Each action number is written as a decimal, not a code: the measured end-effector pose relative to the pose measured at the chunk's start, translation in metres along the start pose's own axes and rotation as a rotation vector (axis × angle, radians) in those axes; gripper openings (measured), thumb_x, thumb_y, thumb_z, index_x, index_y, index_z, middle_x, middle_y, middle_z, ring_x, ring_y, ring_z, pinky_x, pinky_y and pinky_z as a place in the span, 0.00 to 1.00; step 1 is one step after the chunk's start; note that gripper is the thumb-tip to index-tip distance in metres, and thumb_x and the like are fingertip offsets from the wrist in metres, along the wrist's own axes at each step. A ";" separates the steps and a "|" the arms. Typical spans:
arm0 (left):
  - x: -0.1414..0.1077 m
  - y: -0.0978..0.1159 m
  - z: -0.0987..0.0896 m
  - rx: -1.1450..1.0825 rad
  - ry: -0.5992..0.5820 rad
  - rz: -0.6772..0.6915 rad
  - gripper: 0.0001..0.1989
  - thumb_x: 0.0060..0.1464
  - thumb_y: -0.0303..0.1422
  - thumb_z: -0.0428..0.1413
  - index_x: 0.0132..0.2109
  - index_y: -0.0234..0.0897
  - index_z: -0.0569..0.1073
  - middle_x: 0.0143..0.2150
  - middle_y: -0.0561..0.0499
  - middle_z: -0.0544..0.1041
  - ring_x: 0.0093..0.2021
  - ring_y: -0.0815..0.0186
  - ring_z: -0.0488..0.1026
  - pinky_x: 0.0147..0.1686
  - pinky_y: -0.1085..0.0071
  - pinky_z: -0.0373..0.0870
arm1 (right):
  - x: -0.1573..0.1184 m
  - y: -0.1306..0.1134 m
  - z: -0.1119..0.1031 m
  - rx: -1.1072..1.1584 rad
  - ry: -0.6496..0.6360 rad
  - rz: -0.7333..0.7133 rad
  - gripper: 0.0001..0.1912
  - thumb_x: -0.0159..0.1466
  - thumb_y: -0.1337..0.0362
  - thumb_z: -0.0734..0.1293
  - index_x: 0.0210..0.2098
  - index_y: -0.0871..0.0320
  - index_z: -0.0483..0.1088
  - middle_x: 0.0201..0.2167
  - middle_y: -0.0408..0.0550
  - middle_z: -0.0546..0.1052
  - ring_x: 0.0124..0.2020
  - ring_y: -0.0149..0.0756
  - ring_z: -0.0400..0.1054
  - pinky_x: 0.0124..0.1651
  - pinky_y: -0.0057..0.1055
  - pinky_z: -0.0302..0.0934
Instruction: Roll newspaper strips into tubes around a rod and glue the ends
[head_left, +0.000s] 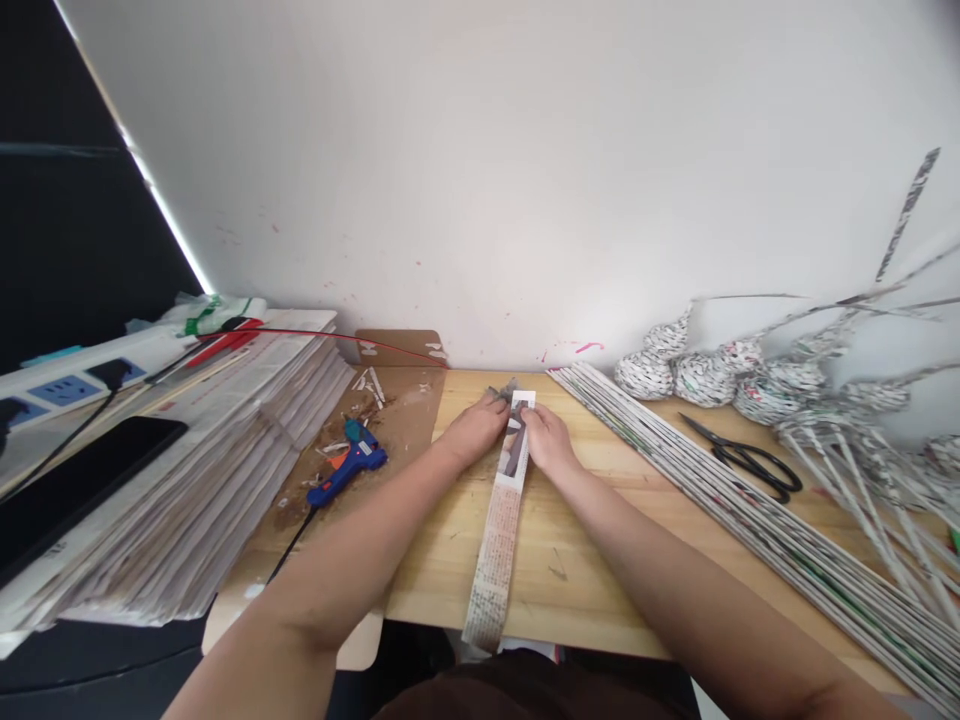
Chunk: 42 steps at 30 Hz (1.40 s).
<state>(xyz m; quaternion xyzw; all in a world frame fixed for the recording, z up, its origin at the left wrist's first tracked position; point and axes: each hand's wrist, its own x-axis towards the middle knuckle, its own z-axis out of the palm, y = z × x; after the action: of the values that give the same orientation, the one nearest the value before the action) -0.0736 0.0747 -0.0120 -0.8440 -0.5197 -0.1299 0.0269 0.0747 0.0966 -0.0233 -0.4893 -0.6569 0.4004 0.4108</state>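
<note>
A long, narrow newspaper strip [495,545] lies lengthwise on the wooden table, its near end hanging over the front edge. At the strip's far end, my right hand [547,438] grips its right edge between thumb and fingers. My left hand [480,428] is beside the strip's left edge, fingers bent and close together. A small greyish crumpled bit [504,390] shows at those fingertips; what exactly they hold is hidden.
A blue glue gun [349,465] rests on stained cardboard [409,415] at left, beside a tall newspaper stack [247,490] with a phone [90,485]. To the right lie rolled paper sticks [705,490], black scissors [746,460] and several woven paper gourds [705,380].
</note>
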 end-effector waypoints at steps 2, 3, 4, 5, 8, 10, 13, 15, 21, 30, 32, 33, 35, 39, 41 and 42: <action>-0.012 0.000 -0.003 -0.007 0.000 0.022 0.15 0.60 0.29 0.46 0.52 0.35 0.70 0.53 0.41 0.72 0.51 0.62 0.67 0.51 0.65 0.62 | 0.000 -0.001 0.000 -0.074 -0.016 -0.014 0.14 0.61 0.59 0.56 0.25 0.56 0.68 0.24 0.45 0.74 0.31 0.39 0.68 0.35 0.31 0.57; -0.019 0.001 -0.005 -0.006 -0.004 0.026 0.15 0.60 0.29 0.46 0.52 0.37 0.70 0.54 0.42 0.72 0.50 0.62 0.68 0.51 0.66 0.62 | 0.001 -0.001 0.001 -0.108 -0.019 -0.030 0.15 0.62 0.59 0.55 0.26 0.56 0.68 0.24 0.46 0.74 0.31 0.39 0.68 0.36 0.30 0.57; -0.027 0.002 -0.007 -0.003 -0.014 0.024 0.15 0.60 0.30 0.46 0.51 0.38 0.72 0.54 0.43 0.72 0.50 0.63 0.69 0.50 0.67 0.63 | 0.001 0.000 0.001 -0.136 -0.023 -0.050 0.15 0.62 0.59 0.55 0.26 0.56 0.68 0.25 0.46 0.75 0.32 0.39 0.68 0.37 0.30 0.57; -0.034 0.004 -0.008 0.001 -0.025 0.013 0.14 0.60 0.31 0.47 0.49 0.38 0.73 0.51 0.44 0.74 0.48 0.62 0.70 0.49 0.67 0.64 | 0.001 0.000 0.002 -0.160 -0.025 -0.070 0.15 0.62 0.60 0.54 0.27 0.57 0.68 0.26 0.47 0.75 0.33 0.39 0.68 0.38 0.31 0.57; -0.050 0.009 -0.015 0.016 0.007 -0.114 0.15 0.60 0.38 0.48 0.39 0.37 0.77 0.39 0.44 0.78 0.43 0.60 0.72 0.46 0.65 0.66 | 0.001 0.002 0.002 -0.187 0.009 -0.102 0.15 0.64 0.60 0.53 0.33 0.57 0.69 0.32 0.50 0.76 0.38 0.41 0.69 0.43 0.33 0.58; -0.054 0.014 -0.021 0.036 0.129 -0.227 0.16 0.60 0.38 0.48 0.38 0.37 0.78 0.40 0.43 0.78 0.45 0.59 0.71 0.48 0.63 0.65 | 0.000 0.004 0.002 -0.165 0.051 -0.113 0.15 0.64 0.60 0.53 0.38 0.57 0.69 0.35 0.51 0.76 0.40 0.42 0.69 0.44 0.35 0.59; -0.050 0.022 -0.029 0.146 0.306 -0.294 0.16 0.59 0.30 0.48 0.51 0.43 0.74 0.58 0.44 0.69 0.59 0.55 0.61 0.55 0.55 0.58 | -0.001 0.006 0.002 -0.045 0.070 -0.144 0.14 0.65 0.57 0.55 0.39 0.56 0.68 0.34 0.49 0.75 0.39 0.41 0.69 0.42 0.35 0.61; -0.042 0.027 -0.033 0.217 0.340 -0.273 0.22 0.57 0.25 0.48 0.56 0.46 0.69 0.63 0.46 0.63 0.64 0.53 0.52 0.57 0.50 0.51 | -0.003 0.007 0.002 0.044 0.079 -0.182 0.13 0.64 0.55 0.57 0.37 0.56 0.68 0.32 0.48 0.75 0.37 0.40 0.69 0.40 0.34 0.62; -0.016 0.040 -0.032 0.007 0.415 -0.358 0.17 0.61 0.38 0.46 0.52 0.42 0.72 0.52 0.45 0.75 0.58 0.54 0.61 0.55 0.54 0.52 | -0.006 0.005 0.002 0.237 0.047 -0.305 0.15 0.63 0.53 0.61 0.41 0.57 0.70 0.34 0.47 0.74 0.33 0.36 0.68 0.37 0.32 0.64; -0.011 0.029 -0.015 -0.013 0.501 -0.242 0.12 0.60 0.33 0.48 0.37 0.42 0.76 0.53 0.51 0.74 0.62 0.55 0.57 0.60 0.51 0.43 | 0.000 0.007 0.002 0.268 0.140 -0.292 0.14 0.61 0.56 0.63 0.44 0.57 0.67 0.46 0.52 0.72 0.43 0.39 0.68 0.44 0.36 0.64; -0.013 0.028 -0.014 0.049 0.442 -0.230 0.11 0.59 0.33 0.49 0.35 0.42 0.77 0.57 0.52 0.72 0.66 0.52 0.50 0.62 0.46 0.37 | 0.003 0.001 -0.002 0.260 0.223 -0.296 0.19 0.62 0.54 0.62 0.48 0.57 0.66 0.52 0.55 0.69 0.50 0.41 0.65 0.50 0.39 0.62; -0.014 0.029 -0.013 0.071 0.410 -0.214 0.11 0.59 0.32 0.49 0.36 0.42 0.77 0.58 0.53 0.70 0.67 0.50 0.46 0.62 0.43 0.33 | 0.004 -0.003 -0.005 0.248 0.223 -0.289 0.21 0.63 0.53 0.61 0.52 0.57 0.65 0.55 0.55 0.67 0.54 0.42 0.63 0.52 0.41 0.61; -0.015 0.033 -0.013 0.096 0.359 -0.161 0.12 0.59 0.30 0.49 0.40 0.44 0.77 0.61 0.54 0.68 0.69 0.50 0.40 0.61 0.41 0.27 | 0.005 -0.016 -0.010 0.160 0.164 -0.266 0.28 0.63 0.49 0.60 0.59 0.56 0.60 0.63 0.56 0.59 0.62 0.44 0.54 0.58 0.43 0.56; -0.017 0.042 -0.011 0.099 0.331 -0.096 0.20 0.58 0.26 0.46 0.54 0.44 0.71 0.64 0.49 0.63 0.69 0.51 0.35 0.60 0.42 0.17 | -0.009 -0.050 -0.008 -0.249 -0.145 -0.266 0.36 0.63 0.45 0.57 0.63 0.60 0.55 0.66 0.58 0.52 0.68 0.48 0.40 0.66 0.48 0.40; -0.018 0.044 -0.011 0.098 0.331 -0.128 0.22 0.58 0.25 0.45 0.58 0.39 0.68 0.64 0.42 0.62 0.69 0.50 0.35 0.59 0.43 0.14 | -0.022 -0.068 -0.001 -0.416 -0.344 -0.317 0.34 0.65 0.47 0.57 0.62 0.63 0.57 0.65 0.61 0.55 0.66 0.50 0.46 0.64 0.47 0.44; -0.019 0.044 -0.011 0.097 0.331 -0.148 0.23 0.58 0.26 0.45 0.59 0.37 0.67 0.64 0.40 0.62 0.69 0.49 0.35 0.59 0.43 0.14 | -0.029 -0.076 0.003 -0.503 -0.344 -0.346 0.33 0.66 0.50 0.57 0.62 0.66 0.57 0.64 0.63 0.56 0.65 0.51 0.49 0.63 0.48 0.47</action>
<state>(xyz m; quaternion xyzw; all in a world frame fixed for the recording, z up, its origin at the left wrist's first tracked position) -0.0450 0.0360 -0.0023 -0.7683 -0.5746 -0.2433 0.1428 0.0531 0.0527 0.0420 -0.3823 -0.8677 0.2269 0.2224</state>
